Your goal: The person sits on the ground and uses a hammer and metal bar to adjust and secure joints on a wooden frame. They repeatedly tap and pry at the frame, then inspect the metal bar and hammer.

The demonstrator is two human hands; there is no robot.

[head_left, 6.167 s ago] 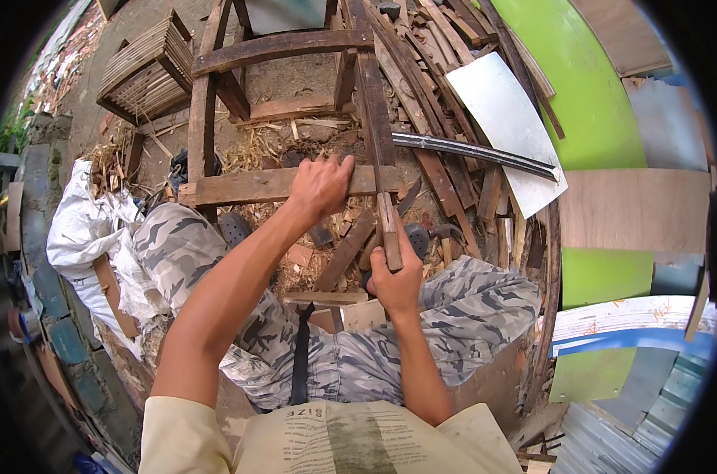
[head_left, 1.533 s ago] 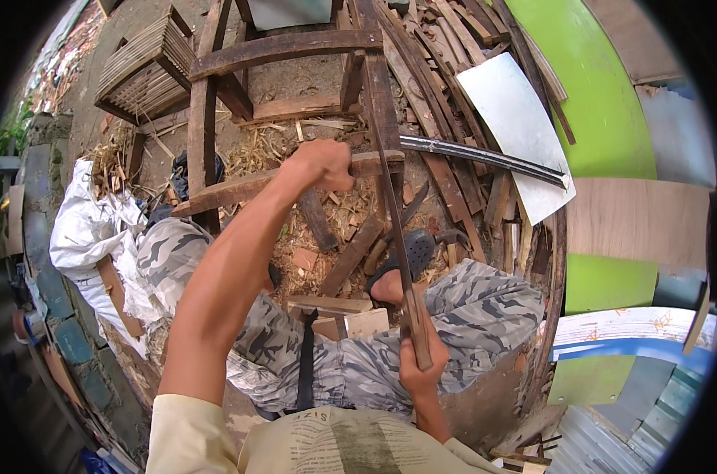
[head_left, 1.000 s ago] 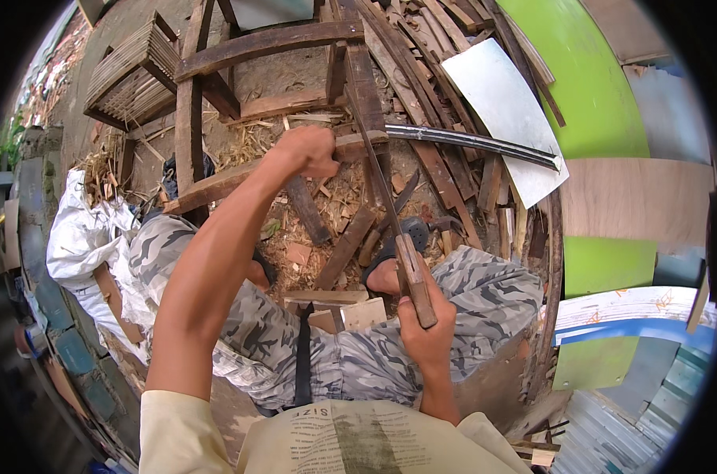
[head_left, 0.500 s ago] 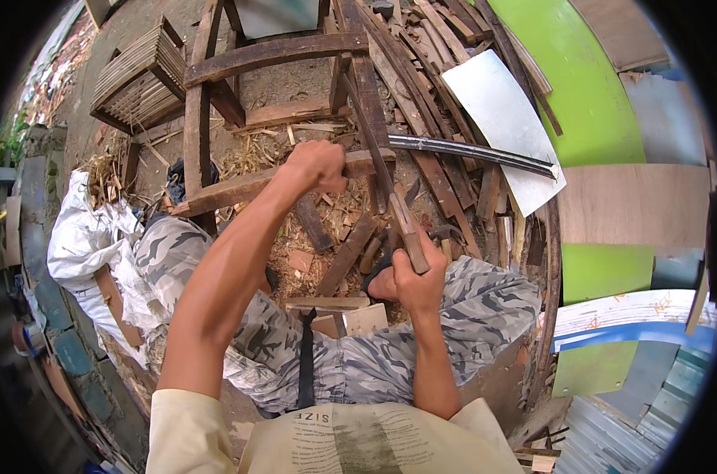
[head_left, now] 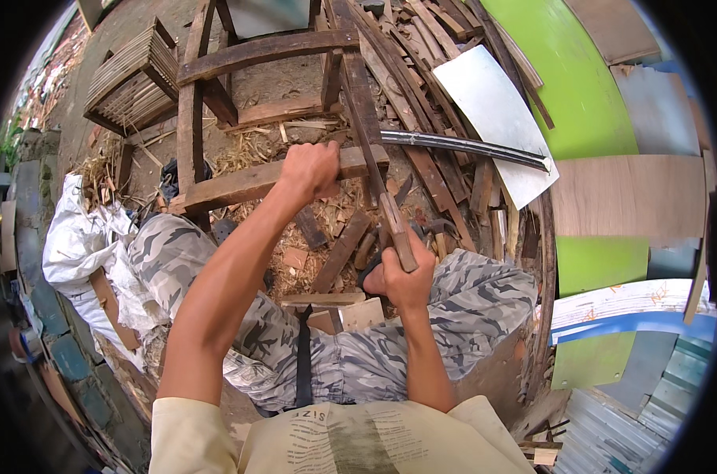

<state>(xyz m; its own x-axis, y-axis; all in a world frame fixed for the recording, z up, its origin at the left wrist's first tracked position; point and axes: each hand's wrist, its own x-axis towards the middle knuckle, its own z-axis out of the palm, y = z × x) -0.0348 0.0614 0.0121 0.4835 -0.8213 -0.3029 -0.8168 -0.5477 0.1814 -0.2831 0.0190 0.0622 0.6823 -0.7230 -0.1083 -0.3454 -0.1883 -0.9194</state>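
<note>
My left hand (head_left: 311, 169) is closed over a thick wooden rail (head_left: 244, 188), part of a dark wooden frame (head_left: 191, 134) standing before me. In my right hand (head_left: 407, 275) is the wooden handle of a handsaw (head_left: 393, 225), its fingers wrapped around it. The saw's long, narrow dark blade rises away from me and crosses the rail's right end, to the right of my left fist. It appears nearly edge-on, so its teeth cannot be made out. The blade's far part is hard to tell from the dark wood behind it.
Wood offcuts (head_left: 342, 251) and shavings litter the ground between my legs. Stacked planks (head_left: 445, 186) lie to the right beneath a white sheet (head_left: 497, 118) and a black strip (head_left: 465, 148). A slatted wooden piece (head_left: 133, 83) stands far left, and white sacking (head_left: 86, 237) lies near my left leg.
The whole scene has shifted slightly left in the view. My right hand and the saw have moved a little left, while my left hand keeps its grip on the rail.
</note>
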